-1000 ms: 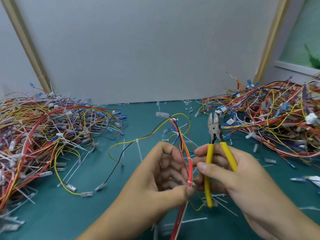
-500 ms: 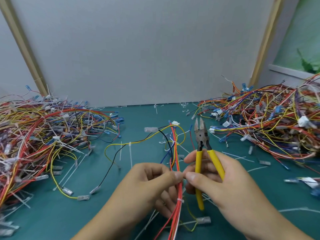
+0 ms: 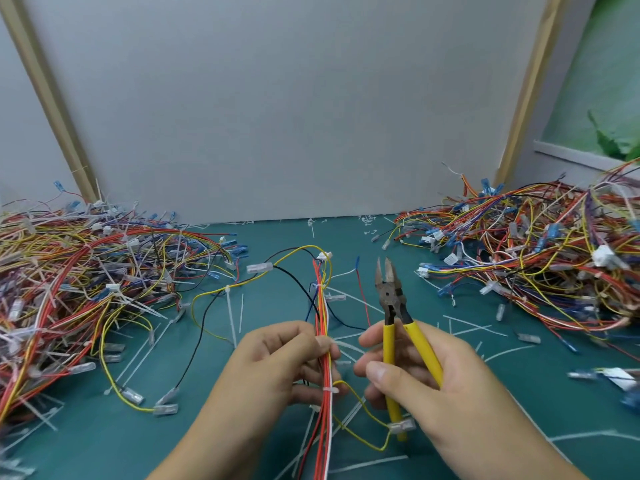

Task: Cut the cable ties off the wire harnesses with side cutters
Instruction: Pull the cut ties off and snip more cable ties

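Yellow-handled side cutters [image 3: 388, 344] stand upright in the right hand [image 3: 433, 386]. Its fingers curl round both handles, and the steel jaws, slightly apart, point away just right of the wire harness [image 3: 322, 306]. The left hand [image 3: 277, 368] pinches that red, orange and yellow bundle between thumb and fingers, and a white cable tie [image 3: 330, 390] rings the bundle beside them. Underneath is a teal mat [image 3: 104, 445] strewn with cut white ties. Tangled wire piles are heaped at left [image 3: 86, 282] and right [image 3: 536, 258], with a grey panel [image 3: 294, 116] behind.
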`<state>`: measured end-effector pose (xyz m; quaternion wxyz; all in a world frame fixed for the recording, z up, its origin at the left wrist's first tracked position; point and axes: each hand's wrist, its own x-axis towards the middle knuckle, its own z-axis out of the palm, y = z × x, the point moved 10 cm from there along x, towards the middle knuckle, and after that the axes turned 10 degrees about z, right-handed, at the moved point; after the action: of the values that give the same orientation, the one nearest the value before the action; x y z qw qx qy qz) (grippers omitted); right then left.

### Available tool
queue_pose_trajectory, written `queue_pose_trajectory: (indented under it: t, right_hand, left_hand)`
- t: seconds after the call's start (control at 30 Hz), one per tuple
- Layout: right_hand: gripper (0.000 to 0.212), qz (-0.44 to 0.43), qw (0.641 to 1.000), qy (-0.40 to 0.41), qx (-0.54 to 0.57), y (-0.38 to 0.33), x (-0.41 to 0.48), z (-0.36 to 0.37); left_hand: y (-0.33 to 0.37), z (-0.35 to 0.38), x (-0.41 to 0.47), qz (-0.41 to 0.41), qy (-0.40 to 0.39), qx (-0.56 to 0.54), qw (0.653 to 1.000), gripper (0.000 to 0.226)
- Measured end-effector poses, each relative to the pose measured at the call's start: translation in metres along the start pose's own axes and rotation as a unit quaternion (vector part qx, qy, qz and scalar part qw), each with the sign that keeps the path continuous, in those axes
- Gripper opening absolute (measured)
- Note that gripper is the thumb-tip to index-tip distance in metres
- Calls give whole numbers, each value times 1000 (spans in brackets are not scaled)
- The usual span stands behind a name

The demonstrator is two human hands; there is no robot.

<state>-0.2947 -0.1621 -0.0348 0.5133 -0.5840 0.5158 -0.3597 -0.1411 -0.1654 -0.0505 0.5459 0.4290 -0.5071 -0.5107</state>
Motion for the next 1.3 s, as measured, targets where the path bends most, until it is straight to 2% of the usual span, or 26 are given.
queue_pose_trajectory:
  t: [0.07, 0.27, 0.37, 0.43, 0.5, 0.7, 0.83, 0.9, 1.07, 1.3]
  right_hand:
    - [15, 5, 1000, -1, -10, 0, -1, 1]
    - [21, 17, 999, -15, -44, 2, -1, 5]
    - [7, -7, 998, 21, -55, -7, -2, -4]
    - [29, -37, 995, 47, -74, -18, -6, -12]
    - [46, -47, 993, 54, -89, -26, -9, -15]
    - [66, 12, 987, 14, -160, -15, -9, -2]
    - [58, 48, 980, -30, -190, -4, -10, 7]
    - [62, 54, 978, -50, -195, -1, -10, 12]
    - [48, 60, 976, -80, -192, 3, -10, 20]
    - [51, 65, 972, -92, -205, 3, -10, 23]
  left_hand:
    - [0, -2, 1, -3, 3, -1, 1000, 7]
    - [1, -5, 3, 4, 13, -14, 1000, 22]
    - [8, -8, 2, 34, 26, -15, 999, 24]
    - [13, -12, 2, 59, 37, -5, 998, 18]
    - [17, -18, 2, 84, 55, 6, 995, 21]
    - [33, -28, -1, 154, 103, 36, 982, 18]
    - [35, -33, -2, 160, 125, 28, 979, 21]
    - [35, -32, -2, 161, 122, 17, 979, 24]
    - [33, -25, -3, 155, 105, -5, 982, 26]
    - [34, -10, -6, 156, 65, -9, 986, 26]
